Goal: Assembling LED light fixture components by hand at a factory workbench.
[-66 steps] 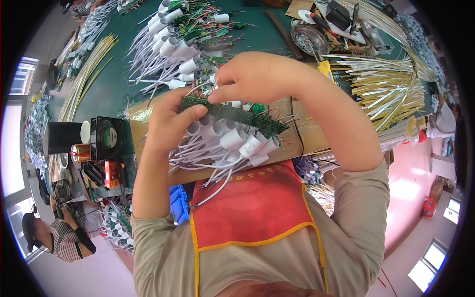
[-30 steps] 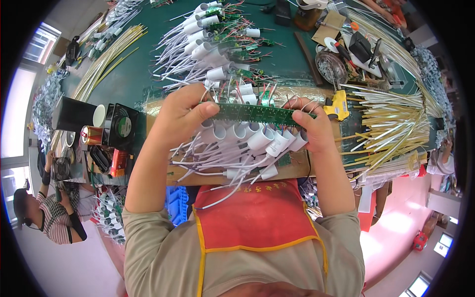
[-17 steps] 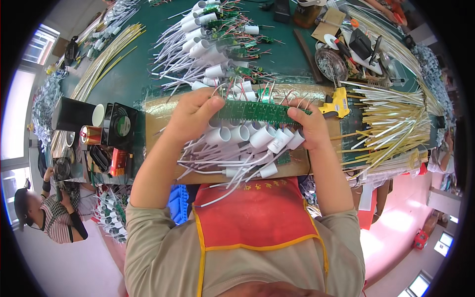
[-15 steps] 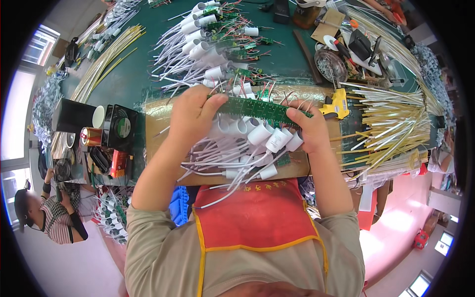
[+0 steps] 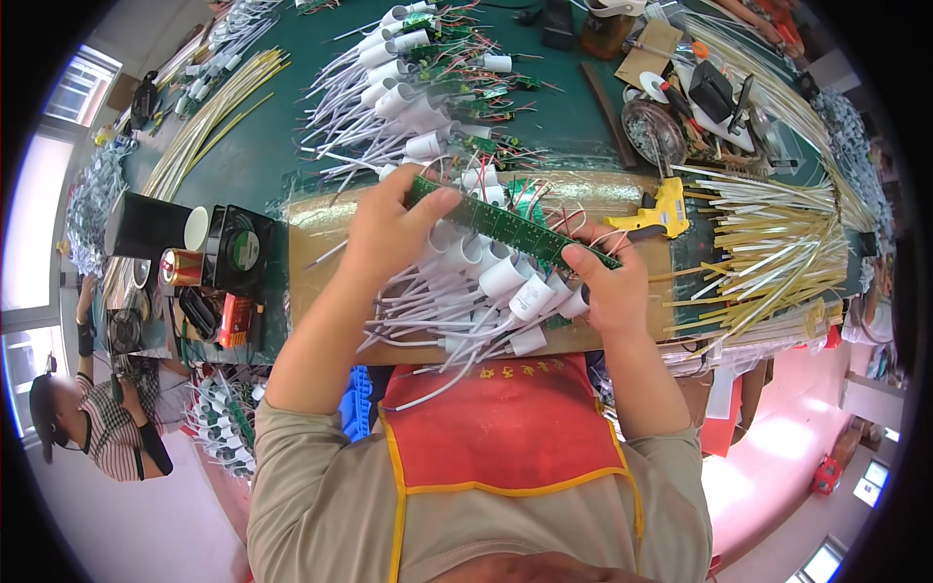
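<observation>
My left hand (image 5: 394,233) and my right hand (image 5: 609,287) hold the two ends of a long green circuit board strip (image 5: 505,226), tilted down to the right over a brown work board (image 5: 326,262). White cylindrical caps with white wires (image 5: 505,282) hang in a bunch from the strip, under and between both hands. I wear a red apron (image 5: 505,428).
More white caps and small green boards (image 5: 408,78) lie in a pile on the green table behind. A yellow glue gun (image 5: 664,209) and yellow tube bundles (image 5: 787,243) lie right. A small black fan (image 5: 238,253) and a battery (image 5: 180,264) sit left. Another person (image 5: 97,428) sits at the lower left.
The strip has tilted, its left end raised and its right end lowered. Both hands keep hold of it and the caps hang lower on the right.
</observation>
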{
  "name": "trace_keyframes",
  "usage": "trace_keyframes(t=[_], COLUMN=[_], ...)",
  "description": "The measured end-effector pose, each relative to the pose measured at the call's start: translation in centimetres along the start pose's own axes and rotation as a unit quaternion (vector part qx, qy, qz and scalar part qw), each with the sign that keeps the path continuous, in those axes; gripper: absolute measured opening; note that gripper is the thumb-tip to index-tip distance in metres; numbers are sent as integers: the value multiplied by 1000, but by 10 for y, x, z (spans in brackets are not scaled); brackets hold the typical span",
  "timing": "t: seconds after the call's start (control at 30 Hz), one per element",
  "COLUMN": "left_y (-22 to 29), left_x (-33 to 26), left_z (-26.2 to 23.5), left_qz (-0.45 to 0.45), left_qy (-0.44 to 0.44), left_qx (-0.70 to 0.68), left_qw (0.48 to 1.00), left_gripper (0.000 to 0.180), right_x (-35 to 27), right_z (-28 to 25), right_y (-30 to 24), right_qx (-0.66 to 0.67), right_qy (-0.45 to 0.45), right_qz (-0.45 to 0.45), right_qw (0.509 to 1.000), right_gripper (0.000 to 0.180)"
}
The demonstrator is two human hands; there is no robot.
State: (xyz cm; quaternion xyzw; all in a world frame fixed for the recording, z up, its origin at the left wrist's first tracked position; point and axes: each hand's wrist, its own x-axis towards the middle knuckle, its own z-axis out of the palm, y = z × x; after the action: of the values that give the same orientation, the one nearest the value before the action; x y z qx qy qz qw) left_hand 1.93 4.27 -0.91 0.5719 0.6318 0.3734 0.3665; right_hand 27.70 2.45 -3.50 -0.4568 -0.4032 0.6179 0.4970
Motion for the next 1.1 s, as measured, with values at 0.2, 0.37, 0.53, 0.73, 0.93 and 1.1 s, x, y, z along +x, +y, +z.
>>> trace_keyframes(t=[0.2,0.37,0.53,0.73,0.93,1.1], left_y=[-8,-2,-12,-13,9,-1], left_x=[6,6,7,11,7,12], left_z=[-13,-17,-16,-14,-4,-4], left_qz=[-29,-29,1,11,-79,-71], left_qy=[-200,-223,-260,-231,-142,-175], left_qx=[-182,-170,-246,-219,-26,-55], left_qw=[962,960,934,948,986,981], left_gripper=[33,32,26,46,44,48], right_x=[24,29,36,41,33,29], right_z=[-18,-21,-21,-27,-22,-18], right_y=[9,12,15,28,21,15], right_qx=[77,79,79,97,82,77], right_qy=[-36,-65,-94,-73,-72,-68], right_qz=[100,103,122,137,112,92], right_qw=[991,989,985,983,988,990], right_gripper=[29,28,29,31,31,27])
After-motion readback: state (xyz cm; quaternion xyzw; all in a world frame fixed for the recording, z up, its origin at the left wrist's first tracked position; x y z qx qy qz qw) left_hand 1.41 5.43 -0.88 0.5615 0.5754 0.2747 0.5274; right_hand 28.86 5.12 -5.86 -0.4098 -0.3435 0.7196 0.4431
